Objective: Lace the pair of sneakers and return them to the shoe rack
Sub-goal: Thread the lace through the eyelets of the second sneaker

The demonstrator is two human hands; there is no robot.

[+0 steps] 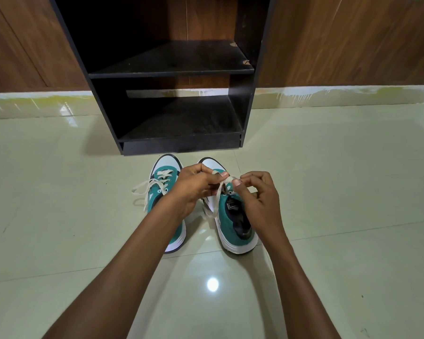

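Two teal and white sneakers stand side by side on the tiled floor, toes toward the black shoe rack [249, 69]. The left sneaker [165, 171] is partly laced, with loose cream lace ends trailing off to its left. Over the right sneaker [233, 216], my left hand [194, 189] and my right hand [257, 199] both pinch its cream lace [217, 201] above the eyelets. One end of that lace hangs down between the shoes. My left forearm hides the rear half of the left sneaker.
The shoe rack has two dark shelves, both bare, and stands just beyond the shoe toes against a wood-panelled wall [353, 40]. Glossy pale floor tiles [340, 179] stretch to both sides.
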